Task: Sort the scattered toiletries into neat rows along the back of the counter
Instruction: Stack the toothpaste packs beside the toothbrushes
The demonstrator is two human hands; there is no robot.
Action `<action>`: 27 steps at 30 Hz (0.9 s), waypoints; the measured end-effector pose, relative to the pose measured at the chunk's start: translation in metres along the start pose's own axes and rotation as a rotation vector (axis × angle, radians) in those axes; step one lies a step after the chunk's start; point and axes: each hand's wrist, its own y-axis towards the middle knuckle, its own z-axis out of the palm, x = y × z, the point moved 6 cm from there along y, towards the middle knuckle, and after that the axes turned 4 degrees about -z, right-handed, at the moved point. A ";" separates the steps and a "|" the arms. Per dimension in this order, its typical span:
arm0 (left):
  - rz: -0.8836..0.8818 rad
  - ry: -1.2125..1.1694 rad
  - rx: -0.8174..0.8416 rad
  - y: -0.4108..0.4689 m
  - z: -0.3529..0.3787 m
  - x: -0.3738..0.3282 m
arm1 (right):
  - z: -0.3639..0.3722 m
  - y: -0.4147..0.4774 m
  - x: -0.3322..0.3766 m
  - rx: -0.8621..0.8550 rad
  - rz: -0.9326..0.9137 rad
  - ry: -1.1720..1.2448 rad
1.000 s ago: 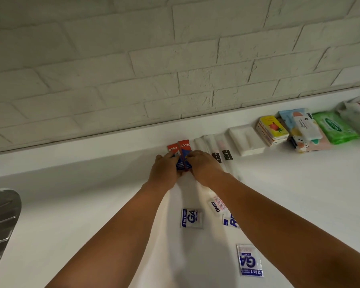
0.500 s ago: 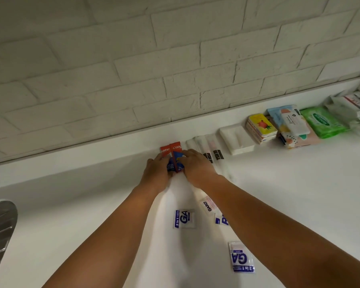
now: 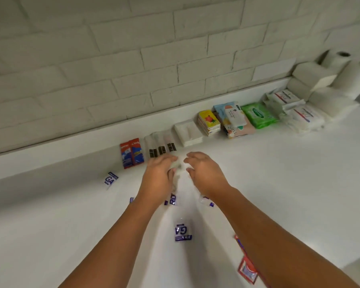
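Two red and blue toothpaste boxes (image 3: pixel 132 155) lie side by side against the back ledge. Right of them is a row of clear toothbrush packets (image 3: pixel 160 146) with dark labels. My left hand (image 3: pixel 158 173) and my right hand (image 3: pixel 204 173) hover just in front of those packets, fingers spread and curled toward each other, with a blurred clear wrapper end (image 3: pixel 176 170) between them. Blue and white sachets lie scattered: one at the left (image 3: pixel 110 179), one under my left wrist (image 3: pixel 173 199), one between my forearms (image 3: pixel 183 231). A red sachet (image 3: pixel 247 271) peeks out beside my right forearm.
Along the back to the right sit a white packet (image 3: pixel 187 133), yellow tissue packs (image 3: pixel 209 122), a pastel pack (image 3: pixel 235 121), green wipes (image 3: pixel 258 115), white packs (image 3: pixel 295 113) and toilet rolls (image 3: pixel 330 80). The white counter (image 3: pixel 289 173) meets a brick wall.
Both hands let go of the toothpaste boxes, which now lie against the ledge, and moved right to the toothbrush packets. My view swung right, and the sink left it.
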 end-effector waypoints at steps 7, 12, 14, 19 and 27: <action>0.040 -0.074 0.164 -0.038 0.050 -0.091 | -0.054 -0.100 -0.068 -0.018 0.108 0.010; 0.078 -0.090 0.305 -0.069 0.091 -0.135 | -0.076 -0.166 -0.110 0.010 0.199 0.062; 0.092 -0.095 0.389 -0.082 0.107 -0.146 | -0.076 -0.186 -0.122 0.043 0.211 0.075; 0.149 -0.018 0.697 -0.117 0.144 -0.157 | -0.061 -0.230 -0.132 0.171 0.183 0.134; 0.238 0.132 0.679 -0.134 0.156 -0.151 | -0.037 -0.263 -0.124 0.302 0.095 0.242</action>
